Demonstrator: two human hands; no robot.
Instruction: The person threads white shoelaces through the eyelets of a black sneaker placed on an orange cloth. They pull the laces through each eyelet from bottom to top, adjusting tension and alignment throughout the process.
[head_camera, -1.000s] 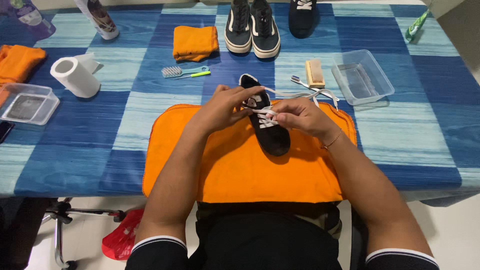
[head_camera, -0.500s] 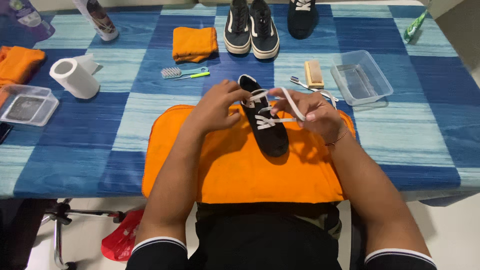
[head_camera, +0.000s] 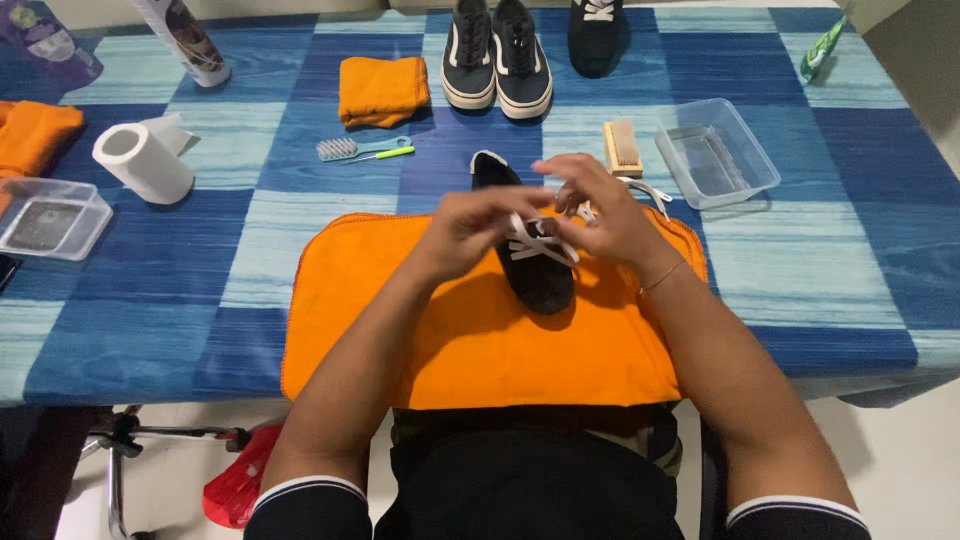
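Head cam: both hands, left (head_camera: 470, 225) and right (head_camera: 600, 215), pinch the white lace (head_camera: 535, 245) of a black shoe (head_camera: 535, 275) lying on an orange towel (head_camera: 480, 340), probably protecting the table, brushes (head_camera: 360, 150) and sneakers (head_camera: 497, 55) beyond.

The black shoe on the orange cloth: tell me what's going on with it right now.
A person is working the white lace of a black shoe that lies on an orange cloth spread over a blue checked table. The left hand and right hand meet over the shoe, fingers pinching the lace. A brush, a clear tub and a pair of dark shoes sit beyond.
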